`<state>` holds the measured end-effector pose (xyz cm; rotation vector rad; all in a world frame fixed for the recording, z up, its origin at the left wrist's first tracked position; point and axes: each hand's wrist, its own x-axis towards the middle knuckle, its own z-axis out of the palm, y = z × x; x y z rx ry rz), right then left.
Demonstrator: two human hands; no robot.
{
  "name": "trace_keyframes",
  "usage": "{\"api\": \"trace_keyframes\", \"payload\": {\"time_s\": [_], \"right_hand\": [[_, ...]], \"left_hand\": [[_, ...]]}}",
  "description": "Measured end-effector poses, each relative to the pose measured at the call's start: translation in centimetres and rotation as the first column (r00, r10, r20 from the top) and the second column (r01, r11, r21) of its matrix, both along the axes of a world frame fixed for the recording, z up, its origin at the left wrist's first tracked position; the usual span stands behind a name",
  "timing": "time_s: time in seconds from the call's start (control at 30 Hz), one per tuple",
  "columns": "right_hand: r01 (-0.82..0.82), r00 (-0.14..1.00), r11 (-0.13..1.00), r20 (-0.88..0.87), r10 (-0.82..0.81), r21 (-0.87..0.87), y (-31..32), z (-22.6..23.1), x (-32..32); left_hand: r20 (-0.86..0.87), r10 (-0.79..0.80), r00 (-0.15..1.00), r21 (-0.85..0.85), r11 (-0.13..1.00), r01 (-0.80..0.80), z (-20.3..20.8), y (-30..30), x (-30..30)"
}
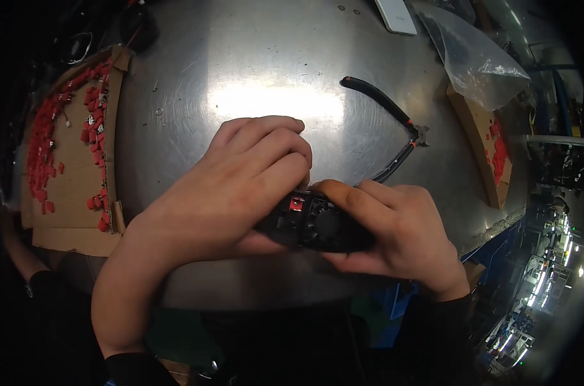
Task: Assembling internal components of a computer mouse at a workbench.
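Observation:
Between my two hands, above the near edge of the metal table, is a black plastic housing (353, 235) with a round dark knob-like part and a small red piece (297, 204) set in its face. My right hand (398, 225) wraps round the housing's right end, thumb below and fingers above. My left hand (250, 174) covers its left end, fingers curled over the top beside the red piece. Whether those fingertips pinch some small part is hidden. Just beyond my right hand lie black-handled cutting pliers (420, 134), their handles spread apart.
A cardboard tray (73, 167) with many small red parts stands at the left. Another cardboard box (478, 145) with red pieces is at the right, partly under a clear plastic bag (481, 64). A white phone-like slab (396, 16) lies at the far edge. Another person's arm (22, 251) shows at left.

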<state>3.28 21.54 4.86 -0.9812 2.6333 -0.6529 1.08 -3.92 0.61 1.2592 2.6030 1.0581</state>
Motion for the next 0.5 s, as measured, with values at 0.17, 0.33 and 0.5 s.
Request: {"api": "trace_keyframes", "payload": {"time_s": [0.17,0.33,0.5], "right_hand": [[-0.004,0.998,0.997,0.056,0.008,-0.078,0.5,-0.5,-0.2],[0.056,0.987,0.996,0.156,-0.045,-0.067,0.3,0.2,-0.3],[0.082,0.964,0.996,0.258,-0.071,-0.035,0.2,0.3,-0.3]], "left_hand": [[0.035,0.037,0.999,0.048,0.998,-0.038,-0.6,-0.1,-0.1],[0.049,0.095,0.994,0.065,0.993,-0.099,-1.0,0.1,-0.2],[0.057,0.101,0.993,0.079,0.991,-0.105,-1.4,0.2,-0.2]]}}
